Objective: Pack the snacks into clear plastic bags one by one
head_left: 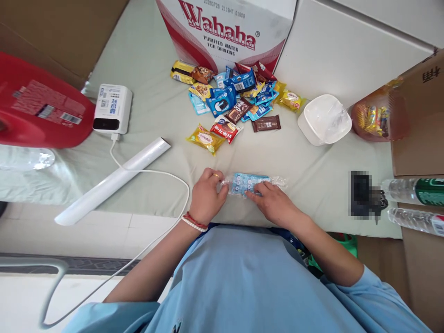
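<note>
On the pale green cloth, close to my body, lies a blue snack packet [245,181] in crinkled clear plastic wrap [278,182]. My left hand [207,196] pinches the wrap's left end between thumb and fingers, a ring and beaded bracelets on it. From the right, my right hand [275,203] grips the packet's near edge, thumb and fingers drawn together. Farther out are a yellow snack packet [206,138], a red and white one [226,128], a brown bar [266,123] and a heap of several wrapped snacks [222,99].
A Wahaha carton [225,34] stands behind the heap. To the right are a white bowl [314,127], a reddish clear container [373,118] with snacks, and plastic bottles [398,188]. Leftward lie a white tube [111,182], a cable [166,174], a white device [113,108] and a red jug [41,101].
</note>
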Available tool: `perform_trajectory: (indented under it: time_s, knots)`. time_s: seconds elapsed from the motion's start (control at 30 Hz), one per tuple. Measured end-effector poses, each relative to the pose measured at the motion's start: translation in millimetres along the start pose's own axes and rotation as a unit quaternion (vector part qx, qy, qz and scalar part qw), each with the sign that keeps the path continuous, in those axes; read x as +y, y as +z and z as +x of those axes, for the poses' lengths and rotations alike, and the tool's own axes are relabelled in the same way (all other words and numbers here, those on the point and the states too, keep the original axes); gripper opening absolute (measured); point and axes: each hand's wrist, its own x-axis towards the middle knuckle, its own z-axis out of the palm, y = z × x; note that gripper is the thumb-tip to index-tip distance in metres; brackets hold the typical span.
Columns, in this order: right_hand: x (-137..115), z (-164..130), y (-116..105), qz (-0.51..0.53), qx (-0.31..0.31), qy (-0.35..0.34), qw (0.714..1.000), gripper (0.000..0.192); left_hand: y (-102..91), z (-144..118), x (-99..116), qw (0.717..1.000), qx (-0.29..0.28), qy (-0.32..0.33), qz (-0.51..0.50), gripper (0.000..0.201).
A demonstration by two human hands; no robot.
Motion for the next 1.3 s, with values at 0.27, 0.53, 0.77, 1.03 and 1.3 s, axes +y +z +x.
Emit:
perform_trajectory:
  time_s: [0.27, 0.53, 0.77, 1.03, 1.3]
  knots:
    - [15, -4, -3, 0.149, 0.076, -0.014, 0.986, 0.033, 43.7, 10, 30, 0.976, -0.114, 0.073, -0.17, 0.024]
    - [46, -31, 13, 0.129, 0.182, 0.273, 0.936, 0.026, 56.2, -2, 25, 0.99, -0.072, 0.119, -0.02, 0.034]
    - [10, -17, -9, 0.21, 0.232, 0.24, 0.919, 0.015, 57.9, -11, 24, 0.986, -0.048, 0.15, 0.05, 0.033]
    - [-14, 35, -24, 0.241, 0.223, 0.181, 0.927, 0.01, 50.7, -15, 12, 0.98, 0.002, 0.198, 0.023, 0.026]
    - [-21, 54, -8, 0.265, 0.163, 0.156, 0.937, 0.014, 50.3, -14, 4, 0.978, -0.053, 0.202, 0.003, 0.022]
